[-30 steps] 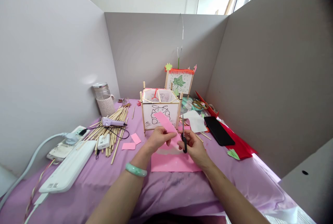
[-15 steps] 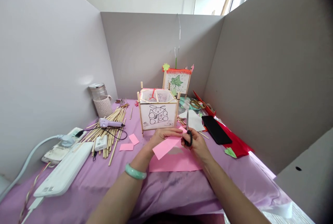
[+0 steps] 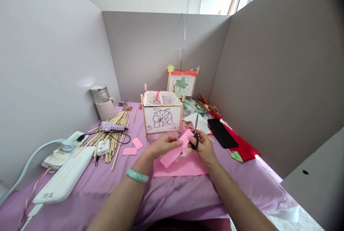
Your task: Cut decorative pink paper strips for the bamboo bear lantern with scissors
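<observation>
My left hand (image 3: 164, 145), closed, pinches a pink paper strip (image 3: 172, 155) between thumb and fingers. Black-handled scissors (image 3: 196, 136) are in my right hand (image 3: 204, 148), their blades pointing up and away; its thumb tip is at the strip's right edge. Beneath both hands a larger pink sheet (image 3: 168, 170) lies flat on the cloth. Two small pink paper pieces, one a rectangle (image 3: 130, 151), rest left of my left hand. Just beyond stands a lantern-like box (image 3: 163, 120) of wooden sticks and white panels, with a bear-like drawing on its front.
A decorated lantern (image 3: 182, 83) stands behind the box. Wooden sticks (image 3: 115, 152), a lilac glue gun (image 3: 114, 126) and a white power strip (image 3: 66, 177) lie left, near a covered jar (image 3: 103, 107). A black phone (image 3: 222, 133) and red sheet (image 3: 245, 148) lie right. Grey partitions enclose the table.
The strip has turned more upright between my hands, and my left fingers have curled into a pinch on it. The scissors have shifted slightly right and tilted, their blades away from the paper.
</observation>
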`<state>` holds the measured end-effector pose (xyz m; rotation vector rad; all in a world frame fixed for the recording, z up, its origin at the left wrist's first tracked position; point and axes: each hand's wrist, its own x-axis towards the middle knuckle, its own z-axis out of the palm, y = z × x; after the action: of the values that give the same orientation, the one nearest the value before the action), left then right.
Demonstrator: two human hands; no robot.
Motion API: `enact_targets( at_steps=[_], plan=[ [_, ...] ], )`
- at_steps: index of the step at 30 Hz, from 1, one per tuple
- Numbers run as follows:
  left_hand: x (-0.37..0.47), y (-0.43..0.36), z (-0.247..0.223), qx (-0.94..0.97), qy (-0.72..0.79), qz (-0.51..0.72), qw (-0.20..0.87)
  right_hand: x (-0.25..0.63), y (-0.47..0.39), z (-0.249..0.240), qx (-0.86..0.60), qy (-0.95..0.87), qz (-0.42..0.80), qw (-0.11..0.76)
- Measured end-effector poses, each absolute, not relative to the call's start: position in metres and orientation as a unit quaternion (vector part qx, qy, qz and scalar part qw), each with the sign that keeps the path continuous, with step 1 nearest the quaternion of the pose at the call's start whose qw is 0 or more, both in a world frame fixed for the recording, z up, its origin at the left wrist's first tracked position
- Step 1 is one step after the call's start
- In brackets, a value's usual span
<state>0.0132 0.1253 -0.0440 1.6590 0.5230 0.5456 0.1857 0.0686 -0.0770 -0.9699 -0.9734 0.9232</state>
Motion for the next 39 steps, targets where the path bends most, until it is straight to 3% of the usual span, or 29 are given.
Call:
enact_targets(
  at_steps=[4, 14, 25, 39],
  plan=[
    [0.012, 0.124, -0.045, 0.71, 0.244, 0.213, 0.626, 0.183, 0.068, -0.074, -0.43, -0.427, 0.403, 0.685],
    [0.013, 0.13, -0.044, 0.634, 0.21, 0.336, 0.664, 0.182, 0.067, -0.074, -0.414, -0.449, 0.432, 0.664],
    [0.017, 0.138, -0.048, 0.564, 0.212, 0.48, 0.638, 0.173, 0.063, -0.073, -0.425, -0.49, 0.466, 0.602],
    [0.016, 0.13, -0.045, 0.563, 0.073, 0.442, 0.695, 0.177, 0.065, -0.069, -0.453, -0.418, 0.419, 0.667]
  ],
)
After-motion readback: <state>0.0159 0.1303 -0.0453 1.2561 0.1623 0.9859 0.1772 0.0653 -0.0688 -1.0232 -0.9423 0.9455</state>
